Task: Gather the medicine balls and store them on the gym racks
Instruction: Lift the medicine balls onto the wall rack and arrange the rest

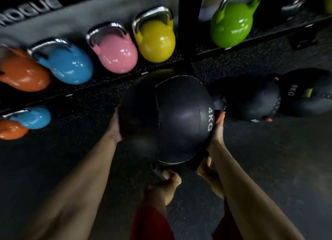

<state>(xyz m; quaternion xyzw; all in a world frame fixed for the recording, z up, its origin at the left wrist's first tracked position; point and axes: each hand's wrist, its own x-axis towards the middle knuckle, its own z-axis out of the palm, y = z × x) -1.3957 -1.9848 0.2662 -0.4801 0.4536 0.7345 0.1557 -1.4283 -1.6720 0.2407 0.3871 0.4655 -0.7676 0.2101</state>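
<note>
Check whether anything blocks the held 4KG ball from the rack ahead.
Left hand and right hand hold the 4KG ball. The rack's black upright stands directly beyond it; kettlebells crowd the rack left of that.

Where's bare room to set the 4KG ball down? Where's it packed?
Free: speckled stretch between the lower blue kettlebell and the 4KG ball; dark floor in front of the two black medicine balls. Crowded: upper kettlebell row, and right of the post beside those balls.
</note>
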